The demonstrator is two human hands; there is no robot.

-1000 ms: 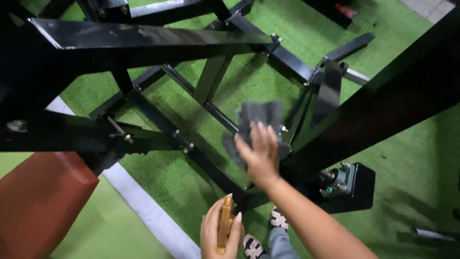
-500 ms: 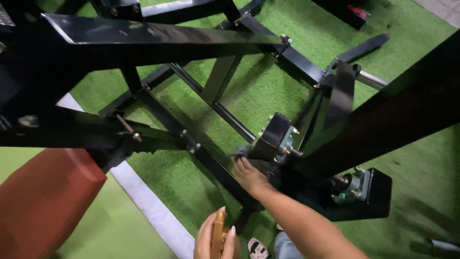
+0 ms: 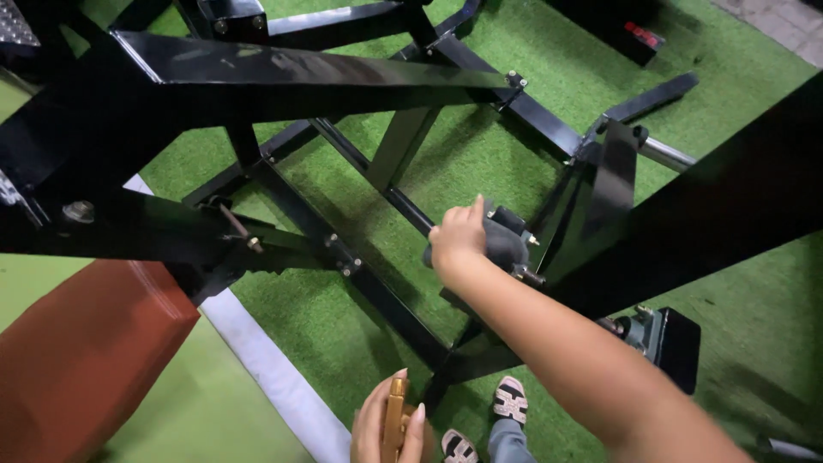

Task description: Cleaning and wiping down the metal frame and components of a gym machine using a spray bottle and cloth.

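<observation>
1. A grey cloth (image 3: pixel 501 244) sits bunched against a joint of the black metal frame (image 3: pixel 300 73), where a diagonal beam meets the lower crossbars; it lies just right of the picture's middle, above the green turf (image 3: pixel 480 163); small bolts stick out of the joint right beside it.
2. The right hand (image 3: pixel 459 240) presses the cloth onto the joint; its back faces the camera, the thumb points up along the frame, and the fingers curl over the cloth, closed around it; the fingertips are hidden behind the fabric.
3. The right forearm runs from the lower right corner up and to the left, stretched well out from the body; it crosses in front of a lower bar of the frame.
4. The left hand (image 3: pixel 386 424) is at the bottom edge, close to the body; its fingers wrap around a slim golden bottle (image 3: pixel 395 420), held upright, with the neck showing between thumb and fingers; what the bottle holds cannot be told.
5. Just right of the left hand, a sandalled foot (image 3: pixel 511 399) with pale straps stands on the turf; part of a second one shows at the edge beside it.
6. A rust-red padded bench (image 3: pixel 81 351) fills the lower left; a white line (image 3: pixel 270 377) runs beside it, between the darker turf and a lighter green strip.
7. A chrome peg (image 3: pixel 667 155) juts from the frame at the upper right.
</observation>
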